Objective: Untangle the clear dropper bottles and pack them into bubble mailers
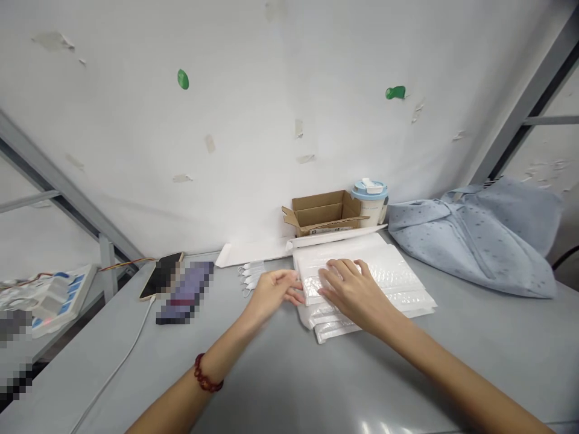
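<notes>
A stack of white bubble mailers (389, 268) lies fanned out on the grey table. My right hand (350, 289) rests on top of the stack, fingers spread and lying against the plastic. At the stack's left edge is my left hand (275, 289), its fingers apart and pointing toward the mailers; whether the fingertips touch them I cannot tell. Just behind my left hand lie several small white tags with loops (251, 276), partly hidden by it. A flat white strip (253, 251) lies behind the tags, along the wall.
An open cardboard box (323, 214) and a cup with a blue lid (370, 199) stand at the wall. A light blue cloth bag (474, 241) lies at right. On the left are a phone (160, 276) with a white cable, a blurred purple item (187, 289) and a power strip (63, 301).
</notes>
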A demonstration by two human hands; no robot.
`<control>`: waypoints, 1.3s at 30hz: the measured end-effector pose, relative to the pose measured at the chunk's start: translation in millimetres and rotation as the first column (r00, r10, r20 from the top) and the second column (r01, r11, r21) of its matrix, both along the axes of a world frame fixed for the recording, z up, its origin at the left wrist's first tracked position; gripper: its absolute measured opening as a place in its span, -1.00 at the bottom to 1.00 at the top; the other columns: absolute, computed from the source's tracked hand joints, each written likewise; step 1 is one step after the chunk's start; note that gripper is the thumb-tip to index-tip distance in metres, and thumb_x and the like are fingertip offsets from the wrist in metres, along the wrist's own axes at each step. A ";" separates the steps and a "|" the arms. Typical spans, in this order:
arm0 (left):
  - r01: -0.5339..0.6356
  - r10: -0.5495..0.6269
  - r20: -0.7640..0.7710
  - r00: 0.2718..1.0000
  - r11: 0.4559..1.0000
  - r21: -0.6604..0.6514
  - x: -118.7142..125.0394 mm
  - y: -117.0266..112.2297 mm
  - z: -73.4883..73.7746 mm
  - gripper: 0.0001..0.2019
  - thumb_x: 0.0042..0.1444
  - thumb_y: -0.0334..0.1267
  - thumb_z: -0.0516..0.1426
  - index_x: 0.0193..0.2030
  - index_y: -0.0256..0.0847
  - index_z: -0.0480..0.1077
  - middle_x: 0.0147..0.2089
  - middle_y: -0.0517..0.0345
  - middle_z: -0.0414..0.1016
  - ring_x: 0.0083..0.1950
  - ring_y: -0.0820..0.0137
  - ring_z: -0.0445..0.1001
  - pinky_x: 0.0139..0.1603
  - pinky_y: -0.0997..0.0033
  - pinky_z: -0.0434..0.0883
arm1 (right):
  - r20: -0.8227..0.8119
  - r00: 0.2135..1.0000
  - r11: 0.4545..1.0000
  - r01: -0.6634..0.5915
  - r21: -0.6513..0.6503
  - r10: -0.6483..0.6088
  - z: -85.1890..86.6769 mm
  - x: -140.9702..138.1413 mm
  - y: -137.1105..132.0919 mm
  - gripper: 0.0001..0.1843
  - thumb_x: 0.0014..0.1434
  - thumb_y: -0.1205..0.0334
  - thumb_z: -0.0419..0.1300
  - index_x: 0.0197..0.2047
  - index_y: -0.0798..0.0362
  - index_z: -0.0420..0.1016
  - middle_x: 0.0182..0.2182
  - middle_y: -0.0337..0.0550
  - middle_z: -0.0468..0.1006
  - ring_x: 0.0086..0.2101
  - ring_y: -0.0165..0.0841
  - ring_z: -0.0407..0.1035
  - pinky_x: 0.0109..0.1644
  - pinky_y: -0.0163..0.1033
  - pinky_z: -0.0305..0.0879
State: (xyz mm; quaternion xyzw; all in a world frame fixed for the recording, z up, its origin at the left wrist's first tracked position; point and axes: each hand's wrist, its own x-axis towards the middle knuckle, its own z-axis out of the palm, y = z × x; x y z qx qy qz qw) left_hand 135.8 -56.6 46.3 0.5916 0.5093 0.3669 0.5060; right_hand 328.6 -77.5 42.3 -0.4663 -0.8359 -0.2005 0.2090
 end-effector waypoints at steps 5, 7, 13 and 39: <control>-0.155 0.329 -0.459 0.826 0.914 0.376 -71.1 48.7 -2.7 -0.70 0.06 -0.21 -0.02 -0.18 -0.32 0.42 -0.25 -0.08 0.55 -0.32 0.24 0.53 -0.27 0.23 0.44 | -0.008 1.000 0.996 0.028 -0.089 -0.029 0.4 3.6 1.4 -0.85 0.21 0.22 0.09 -0.20 0.10 0.40 -0.16 0.02 0.44 -0.16 -0.19 0.30 -0.12 -0.12 0.12; -0.137 0.382 -0.544 0.747 0.889 0.436 -104.7 65.9 -2.5 -0.74 -0.05 -0.27 0.04 -0.26 -0.30 0.46 -0.22 -0.11 0.54 -0.15 0.11 0.49 -0.06 0.10 0.35 | -0.017 0.999 0.994 0.031 -0.105 -0.033 0.8 3.1 0.7 -0.84 0.21 0.22 0.08 -0.19 0.10 0.40 -0.15 0.02 0.44 -0.15 -0.19 0.29 -0.11 -0.11 0.12; 0.035 0.337 -0.701 0.629 0.888 0.459 -156.1 91.5 -19.1 -0.74 -0.13 -0.20 0.10 -0.30 -0.22 0.51 -0.16 -0.06 0.53 0.00 0.07 0.37 0.05 0.14 0.26 | -0.029 0.999 0.992 0.029 -0.120 -0.032 -1.2 1.7 1.6 -0.86 0.20 0.23 0.10 -0.21 0.10 0.39 -0.17 0.00 0.43 -0.16 -0.19 0.29 -0.12 -0.12 0.14; -0.237 0.784 -0.385 0.486 0.543 0.806 -138.4 48.5 5.7 -0.77 0.17 -0.22 -0.06 -0.23 -0.29 0.35 -0.37 0.06 0.51 -0.37 0.34 0.49 -0.25 0.39 0.36 | -0.055 0.998 0.999 -0.022 -0.049 0.019 -4.8 2.8 1.5 -0.84 0.23 0.25 0.02 -0.18 0.11 0.37 -0.13 0.05 0.41 -0.14 -0.17 0.27 -0.14 -0.07 0.21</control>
